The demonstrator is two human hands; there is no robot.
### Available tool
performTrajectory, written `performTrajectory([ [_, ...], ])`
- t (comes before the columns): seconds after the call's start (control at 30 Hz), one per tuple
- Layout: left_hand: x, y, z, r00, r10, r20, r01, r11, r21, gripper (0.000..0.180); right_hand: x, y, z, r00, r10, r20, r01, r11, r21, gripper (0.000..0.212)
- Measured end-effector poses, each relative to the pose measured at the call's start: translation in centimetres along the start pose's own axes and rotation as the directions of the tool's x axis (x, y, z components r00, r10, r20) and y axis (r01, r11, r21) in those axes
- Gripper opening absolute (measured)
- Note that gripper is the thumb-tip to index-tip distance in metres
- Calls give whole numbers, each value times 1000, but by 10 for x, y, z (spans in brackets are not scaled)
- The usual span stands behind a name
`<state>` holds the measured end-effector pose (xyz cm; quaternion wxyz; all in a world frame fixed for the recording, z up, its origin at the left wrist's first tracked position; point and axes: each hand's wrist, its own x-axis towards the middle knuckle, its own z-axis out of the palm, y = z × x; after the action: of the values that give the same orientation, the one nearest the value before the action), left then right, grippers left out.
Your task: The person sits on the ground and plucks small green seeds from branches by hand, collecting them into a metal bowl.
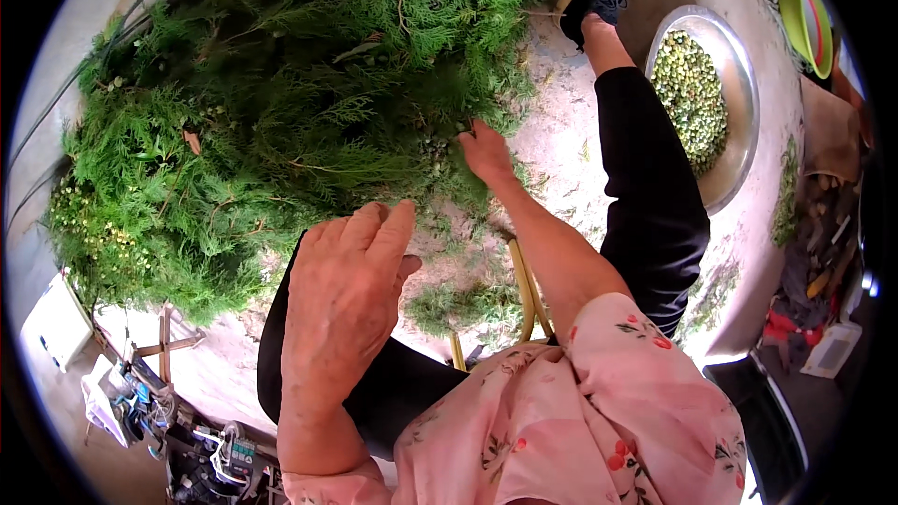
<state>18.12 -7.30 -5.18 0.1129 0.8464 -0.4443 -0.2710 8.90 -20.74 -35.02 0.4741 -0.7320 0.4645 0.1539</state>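
Observation:
A big heap of cut green evergreen branches with feathery, scaly leaves lies on the ground ahead of me. At its right edge my right hand is closed, thumb and finger pinched on a branch bearing small round green cones. The fingertips are partly hidden by the leaves. My left hand is raised above my left knee, back upward, with its fingers stretched out and its thumb apart. Nothing shows in it. To the right stands a wide metal basin holding many small green and yellowish cones.
My right leg stretches between the heap and the basin. Yellow stool legs show beneath me. Loose sprigs lie on the floor. A green basin is at far right, and cluttered equipment is at lower left.

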Motion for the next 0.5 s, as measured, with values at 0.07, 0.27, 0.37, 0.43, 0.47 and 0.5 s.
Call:
performTrajectory([
  [0.07,2,-3,1,999,19,-31,-18,1000,6,35,-9,-5,-29,996,-87,-11,87,996,11,31],
  [0.27,1,-12,-11,993,2,-118,-6,999,-39,32,-50,-40,-86,994,-109,-29,110,866,488,25],
  [0.37,-5,-20,-17,981,-35,-189,18,995,-93,30,-63,-63,-109,967,-246,66,168,811,560,25],
  [0.43,-10,-25,-20,961,-86,-261,50,989,-142,31,-69,-82,-126,948,-299,105,213,846,489,25],
  [0.47,-11,-31,-19,957,-87,-278,48,989,-142,31,-74,-92,-135,934,-328,142,245,876,415,27],
  [0.5,-11,-36,-18,938,-103,-332,46,983,-177,29,-82,-104,-144,924,-338,182,228,865,448,27],
])
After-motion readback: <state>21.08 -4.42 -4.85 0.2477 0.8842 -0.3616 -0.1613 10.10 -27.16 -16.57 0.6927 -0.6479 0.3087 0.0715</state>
